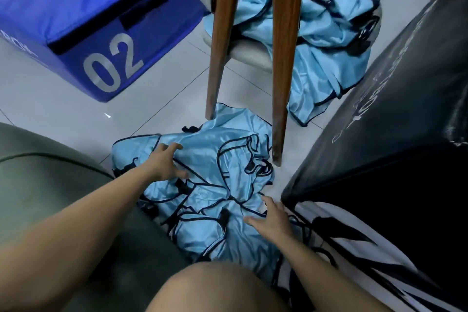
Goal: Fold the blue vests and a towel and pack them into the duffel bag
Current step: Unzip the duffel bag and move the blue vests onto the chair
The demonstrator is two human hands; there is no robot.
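This is an indoor room with a sporting look. It has glossy pale floor tiles [157, 99] and a wooden-legged chair with a grey cushioned seat [283, 58]. A blue padded vinyl box marked "02" [76, 7] stands left of the chair, and shiny light-blue vests [336, 33] are heaped behind it.

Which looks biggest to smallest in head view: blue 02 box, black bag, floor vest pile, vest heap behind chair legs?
Black bag, cropped and near the camera
Blue 02 box, also cropped
Floor vest pile and vest heap behind chair legs look alike, so unranked
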